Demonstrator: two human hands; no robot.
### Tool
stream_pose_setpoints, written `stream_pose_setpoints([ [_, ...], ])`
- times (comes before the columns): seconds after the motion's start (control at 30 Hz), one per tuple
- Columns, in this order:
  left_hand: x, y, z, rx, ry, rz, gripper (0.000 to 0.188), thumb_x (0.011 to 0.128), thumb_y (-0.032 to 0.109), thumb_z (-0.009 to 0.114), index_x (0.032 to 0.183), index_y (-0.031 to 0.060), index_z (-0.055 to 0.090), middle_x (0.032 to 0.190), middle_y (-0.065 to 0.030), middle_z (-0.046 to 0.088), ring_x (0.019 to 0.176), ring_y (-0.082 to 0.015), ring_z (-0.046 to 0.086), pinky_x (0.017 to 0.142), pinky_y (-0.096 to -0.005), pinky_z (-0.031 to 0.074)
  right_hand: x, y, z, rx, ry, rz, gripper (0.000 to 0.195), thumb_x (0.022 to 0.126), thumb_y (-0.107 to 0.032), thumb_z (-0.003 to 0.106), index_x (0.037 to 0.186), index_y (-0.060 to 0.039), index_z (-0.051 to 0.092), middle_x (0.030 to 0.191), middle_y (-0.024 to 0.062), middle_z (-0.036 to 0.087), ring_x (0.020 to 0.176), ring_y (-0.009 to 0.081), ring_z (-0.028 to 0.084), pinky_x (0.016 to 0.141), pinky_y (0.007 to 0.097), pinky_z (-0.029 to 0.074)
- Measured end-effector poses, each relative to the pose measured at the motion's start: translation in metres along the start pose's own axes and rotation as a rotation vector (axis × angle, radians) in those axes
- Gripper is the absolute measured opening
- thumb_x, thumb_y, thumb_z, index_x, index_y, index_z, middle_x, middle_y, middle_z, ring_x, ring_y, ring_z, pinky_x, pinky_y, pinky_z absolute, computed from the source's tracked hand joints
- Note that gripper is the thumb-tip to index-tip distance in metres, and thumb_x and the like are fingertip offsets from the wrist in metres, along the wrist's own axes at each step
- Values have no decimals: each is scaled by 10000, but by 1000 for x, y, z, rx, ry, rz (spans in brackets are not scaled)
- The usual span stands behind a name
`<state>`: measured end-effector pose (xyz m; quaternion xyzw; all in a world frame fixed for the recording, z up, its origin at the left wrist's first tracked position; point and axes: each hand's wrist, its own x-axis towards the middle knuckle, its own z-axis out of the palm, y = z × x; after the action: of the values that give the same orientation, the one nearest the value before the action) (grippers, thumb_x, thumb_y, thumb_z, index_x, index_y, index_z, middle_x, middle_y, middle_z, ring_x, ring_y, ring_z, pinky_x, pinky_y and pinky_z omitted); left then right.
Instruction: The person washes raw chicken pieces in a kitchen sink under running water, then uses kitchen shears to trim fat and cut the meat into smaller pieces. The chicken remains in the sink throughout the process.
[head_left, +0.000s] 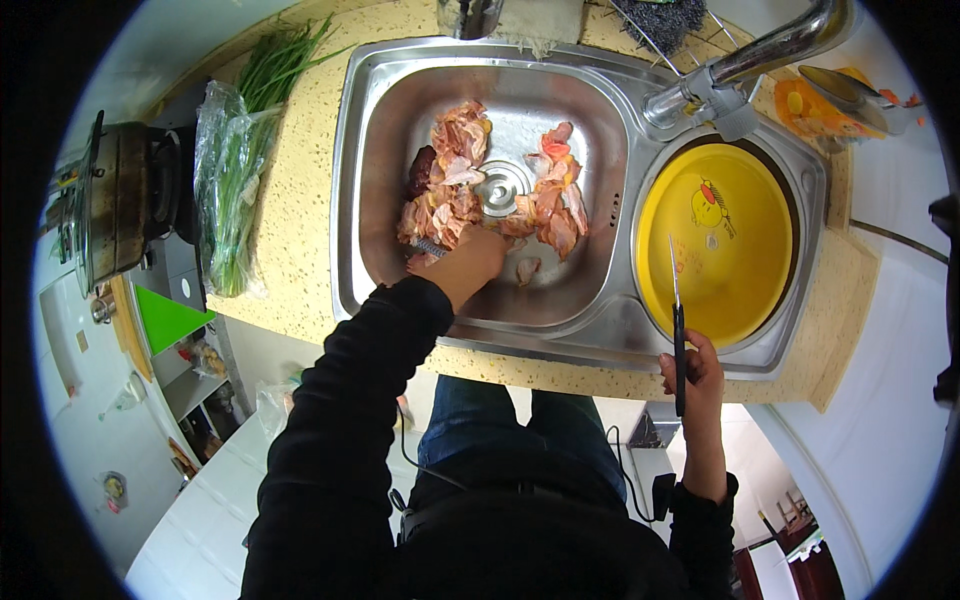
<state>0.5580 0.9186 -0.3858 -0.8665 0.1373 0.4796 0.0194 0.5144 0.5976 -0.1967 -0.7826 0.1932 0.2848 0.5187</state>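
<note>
My left hand (480, 259) reaches down into the steel sink basin (495, 311), among raw, cut-up poultry pieces (452, 214). Its fingertips are at the meat near the drain (501, 189), and whether they grip a piece is hidden. A second cluster of raw pieces (556, 199) lies right of the drain, and one small piece (528, 270) lies apart below it. Dark red meat or organ (421, 172) sits at the left. My right hand (697, 367) holds a slim black-handled cutting tool (679, 352) upright, seen edge-on, its blade over a yellow basin (742, 292).
A chrome faucet (750, 56) arches in from the upper right. Green scallions or chives (240, 172), partly in a plastic bag, lie on the speckled counter (300, 225). Further left stands a pot (112, 199) on a stove. A dark scrubber (664, 26) rests behind the sink.
</note>
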Motion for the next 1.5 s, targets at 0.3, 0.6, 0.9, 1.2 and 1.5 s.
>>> stream_pose_setpoints([
  [0.3,-20,30,-13,-314,-5,-4,267,805,236,592,1013,85,667,1082,-138,633,1067,-262,582,829,-376,468,2,5,-4,14,-6,28,419,802,-143,709,1157,-42,511,651,-4,531,558,64,493,510,200,375],
  [0.6,-4,-31,-12,-134,652,-141,488,757,273,643,1207,123,527,1185,-185,514,1038,-364,546,884,-434,459,4,0,-1,3,-24,-11,419,805,-158,705,1149,-30,503,648,0,535,556,56,494,497,191,360],
  [0.9,-6,-84,-18,-629,276,-93,649,770,336,665,1335,158,399,1229,-214,490,1101,-390,515,879,-439,451,6,5,1,-13,-31,-1,416,801,-152,700,1152,-38,508,638,2,530,538,63,497,493,196,388],
  [1.2,-1,-71,-13,-391,103,-129,602,767,228,644,1327,161,432,1238,-170,512,1127,-359,510,953,-435,406,8,4,2,2,-6,1,420,797,-129,709,1156,-36,510,631,-8,514,540,57,488,493,190,365],
  [1.5,1,-45,11,-201,197,-48,609,737,71,599,1315,158,428,1211,-183,504,1016,-350,572,850,-432,466,8,-5,4,-9,-19,22,420,795,-140,716,1146,-43,507,642,-4,522,555,60,493,506,193,369],
])
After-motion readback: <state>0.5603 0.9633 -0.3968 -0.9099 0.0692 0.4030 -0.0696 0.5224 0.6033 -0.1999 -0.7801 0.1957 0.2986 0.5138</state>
